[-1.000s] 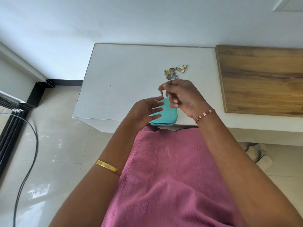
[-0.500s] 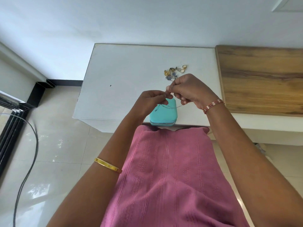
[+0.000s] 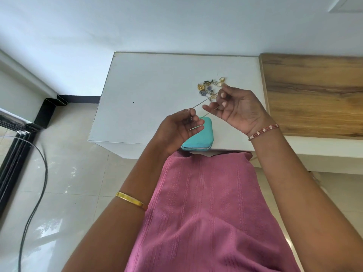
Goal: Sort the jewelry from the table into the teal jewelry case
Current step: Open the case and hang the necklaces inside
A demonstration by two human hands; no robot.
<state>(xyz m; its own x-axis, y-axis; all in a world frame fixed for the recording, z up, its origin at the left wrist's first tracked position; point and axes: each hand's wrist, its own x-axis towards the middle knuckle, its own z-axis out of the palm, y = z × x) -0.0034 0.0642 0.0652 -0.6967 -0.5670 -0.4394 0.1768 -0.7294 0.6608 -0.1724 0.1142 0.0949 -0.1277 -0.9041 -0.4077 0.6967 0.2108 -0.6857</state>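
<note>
Your left hand [image 3: 179, 127] is pinching one end of a thin chain [image 3: 202, 102] between thumb and fingertip, raised above the table's near edge. Beneath that hand the teal jewelry case [image 3: 200, 138] is sitting zipped closed at the near edge of the white table [image 3: 149, 85], so nothing is going in yet. The chain is running taut up and to the right, which looks like you are drawing it straight to free it of tangles. Your right hand [image 3: 238, 109] is holding the other end in curled fingers, well apart from the left. Behind it, toward the table's far right, the loose jewelry pile [image 3: 209, 86] is waiting, with rings and earrings together.
</note>
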